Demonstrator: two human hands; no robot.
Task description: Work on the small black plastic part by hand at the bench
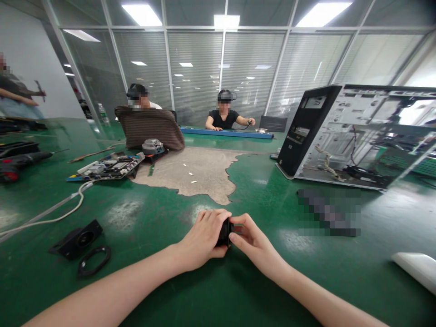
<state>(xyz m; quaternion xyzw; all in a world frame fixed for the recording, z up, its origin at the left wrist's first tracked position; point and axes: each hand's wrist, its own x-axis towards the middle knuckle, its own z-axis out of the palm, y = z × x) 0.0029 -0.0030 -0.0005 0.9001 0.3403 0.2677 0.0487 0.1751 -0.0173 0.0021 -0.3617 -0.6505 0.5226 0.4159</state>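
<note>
Hands meet low over the near middle of the worn green table [340, 254], and between them sits a small black rounded part [225, 232]. Left hand [203, 238] closes on it from nine o'clock: fingers curled down over the top, thumb tucked beneath, a full grasp. Right hand [254, 245] comes in from three o'clock, thumb and forefinger pinched on the part's side, the other fingers folded loosely behind. Most of the part is covered, so its exact shape cannot be told, nor whether it rests on the table or hangs just above it.

Out at eight o'clock from the hands lies a black square-framed speaker [77, 238], with a flat black oval ring [94, 261] just beside it. At ten o'clock a white cable [80, 196] runs toward a loose circuit board [109, 168]. At two o'clock stands an open black-fronted computer case [340, 136]. At twelve o'clock, far across, sits a person in a black top [223, 119].
</note>
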